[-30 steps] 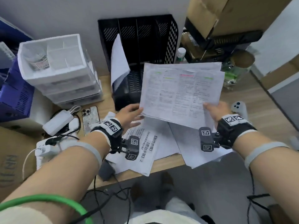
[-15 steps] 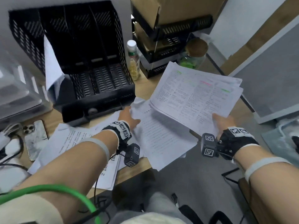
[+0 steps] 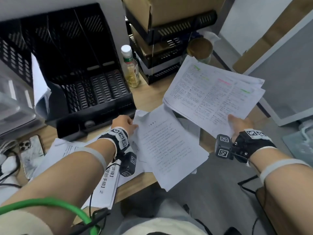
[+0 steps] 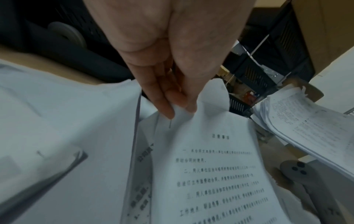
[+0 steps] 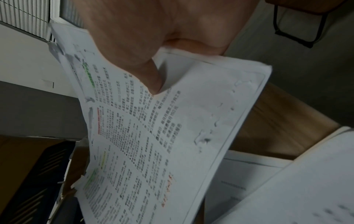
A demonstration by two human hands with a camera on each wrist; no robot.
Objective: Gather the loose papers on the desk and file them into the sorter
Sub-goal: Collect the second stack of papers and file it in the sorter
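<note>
Over the front edge of the desk point(image 3: 149, 97), the left hand point(image 3: 124, 122) has its thumb and fingers pinched on the top corner of a stapled document point(image 3: 167, 146), and that page hangs partly off the desk towards the lap. Meanwhile the right hand point(image 3: 240, 123) has a stack of printed sheets point(image 3: 213, 94) clamped by its near edge, thumb on top, held up off the desk beside it. The smart play now, I'd say, is to lift the document by that corner and slide it under or onto the stack, then square the edges (a quick tap on the desk would do) before going anywhere near the sorter point(image 3: 81, 65). More loose papers point(image 3: 67, 150) lie under the left forearm, so the gathering isn't finished. One sheet already stands in the sorter's left slot; the other slots look free. A single-corner pinch could crease or tear the page, so support it early.
</note>
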